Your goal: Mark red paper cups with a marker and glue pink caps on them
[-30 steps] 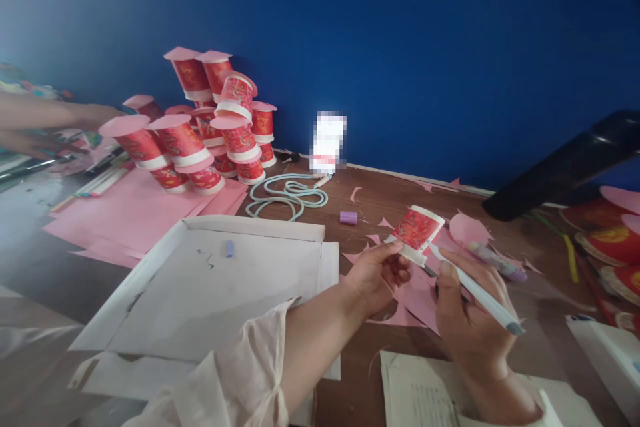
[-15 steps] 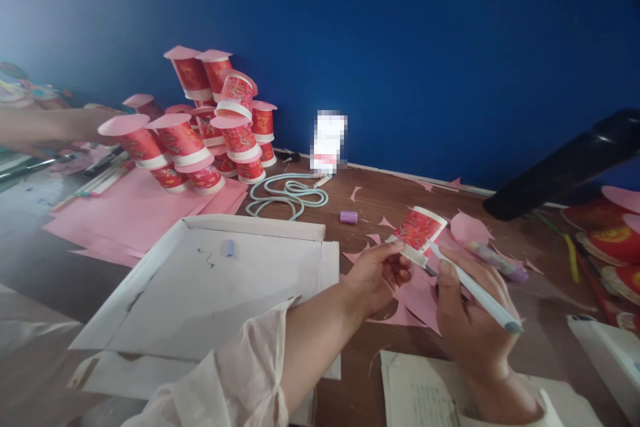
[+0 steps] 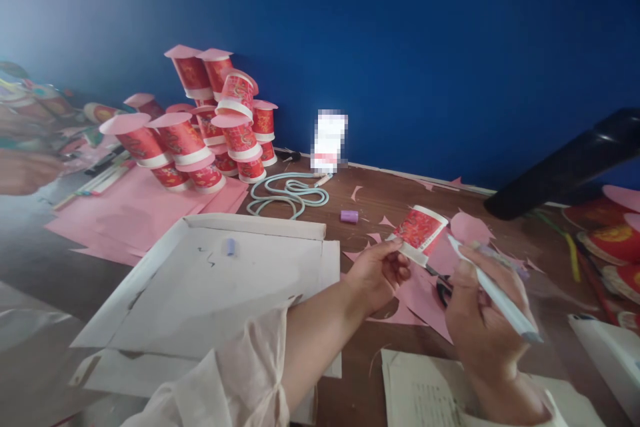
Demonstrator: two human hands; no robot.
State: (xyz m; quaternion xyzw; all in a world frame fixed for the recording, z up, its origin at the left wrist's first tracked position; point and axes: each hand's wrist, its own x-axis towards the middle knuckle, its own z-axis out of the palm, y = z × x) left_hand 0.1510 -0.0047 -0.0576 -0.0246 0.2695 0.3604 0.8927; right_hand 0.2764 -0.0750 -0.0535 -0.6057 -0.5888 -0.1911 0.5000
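Observation:
My left hand pinches a red patterned paper cup by its white rim, holding it tilted on its side above pink paper scraps. My right hand is closed round a white pen with a grey end. The pen's tip points up and left, a little right of the cup and apart from it. Under the hands lies a pink paper sheet on the brown table, with dark scissor handles partly showing.
A stack of red cups with pink paper lids stands at the back left on pink sheets. An open white cardboard box, a coiled cable, a purple cap, a black tube and another person's arm lie around.
My right hand has drawn the pen to the right, away from the cup's rim. The other person's arm at the far left has dropped lower. The cup stays in my left hand.

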